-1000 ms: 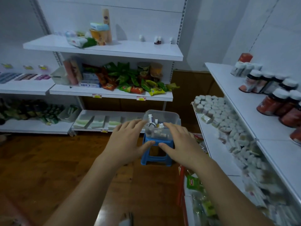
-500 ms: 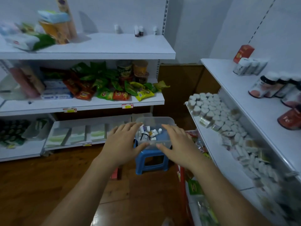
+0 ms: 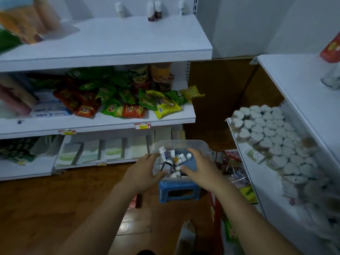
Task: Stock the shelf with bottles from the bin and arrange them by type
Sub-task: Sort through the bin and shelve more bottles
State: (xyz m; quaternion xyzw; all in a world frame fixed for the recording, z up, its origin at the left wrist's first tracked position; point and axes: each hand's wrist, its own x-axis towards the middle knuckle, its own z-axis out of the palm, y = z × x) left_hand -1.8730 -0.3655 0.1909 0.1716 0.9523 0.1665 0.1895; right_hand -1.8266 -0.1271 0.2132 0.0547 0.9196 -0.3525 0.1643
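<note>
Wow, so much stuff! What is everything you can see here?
bin: one, clear, on the stool
small bottles: many, mostly white, inside the bin
stool: one, blue, on the wooden floor
shelf bottles: four, mostly white, back of the top shelf
snack packets: many, green, red, yellow, middle shelf
heart-shaped tubs: many, white, on the right
left hand: one, at the bin's left side
right hand: one, over the bottles in the bin
</note>
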